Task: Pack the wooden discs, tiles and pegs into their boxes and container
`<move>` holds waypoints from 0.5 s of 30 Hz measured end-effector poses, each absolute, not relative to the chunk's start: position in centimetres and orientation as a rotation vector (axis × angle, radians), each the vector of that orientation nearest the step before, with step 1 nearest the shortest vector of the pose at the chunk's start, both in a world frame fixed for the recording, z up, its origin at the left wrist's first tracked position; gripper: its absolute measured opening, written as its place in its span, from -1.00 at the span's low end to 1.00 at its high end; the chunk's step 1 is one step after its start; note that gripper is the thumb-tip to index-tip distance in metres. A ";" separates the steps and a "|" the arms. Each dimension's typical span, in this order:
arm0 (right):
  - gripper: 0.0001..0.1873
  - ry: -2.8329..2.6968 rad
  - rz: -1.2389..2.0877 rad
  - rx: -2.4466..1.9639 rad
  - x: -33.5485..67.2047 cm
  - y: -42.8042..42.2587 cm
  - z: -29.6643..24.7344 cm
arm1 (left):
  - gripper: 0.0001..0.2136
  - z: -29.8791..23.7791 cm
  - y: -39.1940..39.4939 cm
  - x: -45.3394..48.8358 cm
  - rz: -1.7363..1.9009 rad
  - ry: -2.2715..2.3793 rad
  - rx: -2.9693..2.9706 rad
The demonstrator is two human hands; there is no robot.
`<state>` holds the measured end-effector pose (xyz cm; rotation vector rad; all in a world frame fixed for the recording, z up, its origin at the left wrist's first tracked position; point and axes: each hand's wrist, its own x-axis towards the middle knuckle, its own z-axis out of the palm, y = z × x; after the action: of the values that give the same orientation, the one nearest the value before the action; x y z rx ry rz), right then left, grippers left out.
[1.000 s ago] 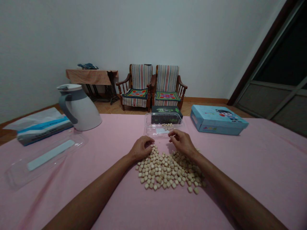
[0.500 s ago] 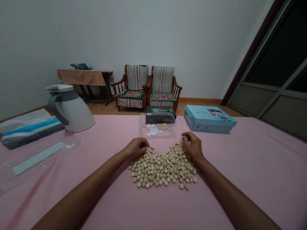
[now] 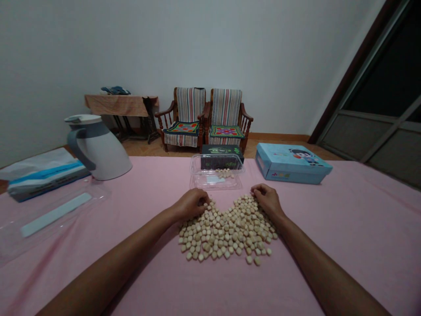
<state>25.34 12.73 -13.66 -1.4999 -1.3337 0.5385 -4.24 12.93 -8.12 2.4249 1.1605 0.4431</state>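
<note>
Seen from the head camera, a person sits at a pink-covered tabletop (image 3: 329, 228) with both forearms stretched forward around a heap of small pale pieces (image 3: 226, 230). Left hand (image 3: 190, 204), curled closed with knuckles up, rests on the heap's far left edge. Right hand (image 3: 268, 199), fingers bunched together, touches the far right edge. Whether either hand encloses a piece is hidden.

Just beyond the hands stands a clear plastic container (image 3: 213, 186), holding only a handful of the same pieces (image 3: 225, 172). By far the greater share lies loose on the cloth, so by the look of it very little has gone into the container.

Behind the container sits a dark box (image 3: 222, 150), with a light blue carton (image 3: 291, 163) to its right. On the left are a white jug (image 3: 101, 149), a flat clear lid (image 3: 55, 213) and a blue-and-white packet (image 3: 42, 173). Two striped armchairs (image 3: 205, 118) stand against the far wall.
</note>
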 end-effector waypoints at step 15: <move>-0.80 -1.396 0.485 -1.544 25.2 12.7 -13.5 | -0.83 -4.4 14.9 -2.4 0.931 1.081 2.620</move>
<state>25.21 12.67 -13.52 -1.5440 -1.3959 0.4854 -2.40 14.92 -4.40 2.6205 1.0810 0.9306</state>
